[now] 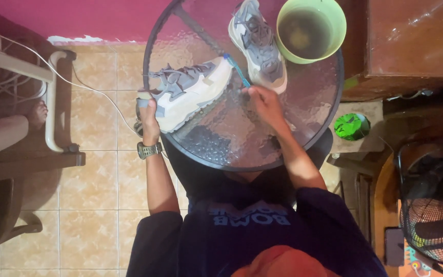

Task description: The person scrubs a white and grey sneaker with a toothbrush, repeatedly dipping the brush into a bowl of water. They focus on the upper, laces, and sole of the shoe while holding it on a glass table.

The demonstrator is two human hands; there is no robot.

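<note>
Left hand [148, 114] clamped on heel of grey-white sneaker [188, 92] lying on round glass bench [303, 110], right hand [265, 102] closed around blue toothbrush [238, 71] with its head touching the sneaker's toe, 2nd sneaker [258, 43] beside green bucket [311, 32].

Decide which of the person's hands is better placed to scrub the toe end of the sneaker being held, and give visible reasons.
Right, probably. The right hand holds the blue brush with its tip touching the toe end of the held sneaker. The left hand has its grip on the heel end, steadying the shoe on the glass table.
</note>
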